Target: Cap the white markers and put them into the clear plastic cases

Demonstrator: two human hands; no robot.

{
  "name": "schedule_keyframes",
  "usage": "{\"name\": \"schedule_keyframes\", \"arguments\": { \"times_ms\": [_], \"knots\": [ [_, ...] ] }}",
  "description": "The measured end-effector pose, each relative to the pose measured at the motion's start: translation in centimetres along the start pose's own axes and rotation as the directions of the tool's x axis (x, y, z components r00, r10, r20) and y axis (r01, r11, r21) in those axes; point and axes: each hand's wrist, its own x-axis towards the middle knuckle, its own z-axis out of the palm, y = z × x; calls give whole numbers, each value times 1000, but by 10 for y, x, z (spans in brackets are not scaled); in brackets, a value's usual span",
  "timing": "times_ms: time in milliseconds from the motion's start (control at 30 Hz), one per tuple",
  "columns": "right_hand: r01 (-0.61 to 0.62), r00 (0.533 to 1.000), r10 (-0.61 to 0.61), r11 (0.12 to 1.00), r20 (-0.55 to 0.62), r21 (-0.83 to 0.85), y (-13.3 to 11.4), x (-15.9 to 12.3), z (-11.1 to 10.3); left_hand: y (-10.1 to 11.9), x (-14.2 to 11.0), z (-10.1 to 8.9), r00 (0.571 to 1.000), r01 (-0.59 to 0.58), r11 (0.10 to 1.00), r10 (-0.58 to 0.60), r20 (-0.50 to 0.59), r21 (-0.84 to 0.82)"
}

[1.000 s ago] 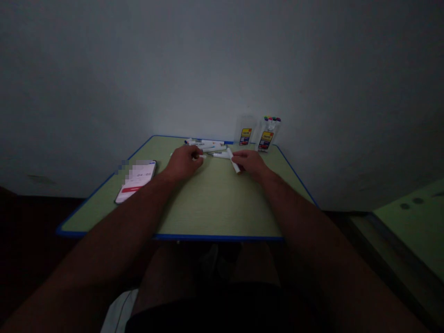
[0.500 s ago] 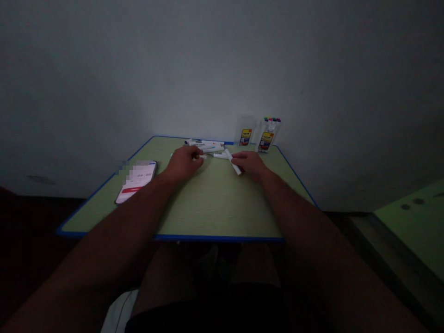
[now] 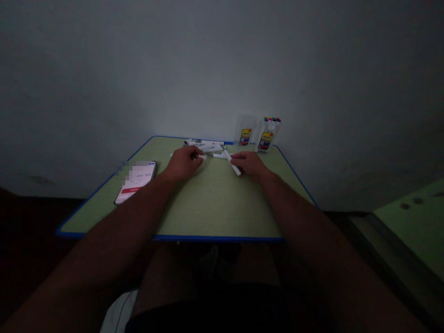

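Note:
A white marker (image 3: 232, 163) is pinched in my right hand (image 3: 250, 163), tilted with its far end up and to the left; that end narrows to a greyish tip. My left hand (image 3: 184, 162) is closed, and a short white piece that looks like a marker cap (image 3: 203, 157) sticks out between thumb and fingers. Just beyond both hands lie several white markers (image 3: 204, 144) in a loose pile. One more marker (image 3: 218, 156) rests on the table between my hands, partly hidden behind the held one.
At the back right a clear plastic case (image 3: 245, 132) stands by the wall. Beside it is another case (image 3: 266, 136) with several colour-topped markers in it. A phone (image 3: 137, 182) lies on the left of the green table (image 3: 218, 208), which has a blue edge.
The marker in my right hand has shifted slightly left, its far end moving most. My left hand stays in place with the small white piece.

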Motion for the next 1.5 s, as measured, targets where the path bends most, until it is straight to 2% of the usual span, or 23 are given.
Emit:
{"name": "schedule_keyframes", "arguments": {
  "times_ms": [367,733,967,1133,1500],
  "knots": [
    [69,998,-68,996,14,-65,4,2,-2,-2,1,1,999,43,993,-43,8,-111],
    [79,997,-77,980,17,-181,-2,-3,-4,-6,4,3,997,80,982,-80,5,-170],
    [133,990,-121,974,77,-182,1,-3,-5,-7,5,4,993,121,968,-121,15,-219],
    [188,977,-163,963,141,-192,1,-3,-3,-9,6,5,995,99,965,-95,26,-242],
    [235,964,-195,943,183,-235,-4,-7,-2,-6,3,7,997,69,961,-54,63,-267]
  ]
}}
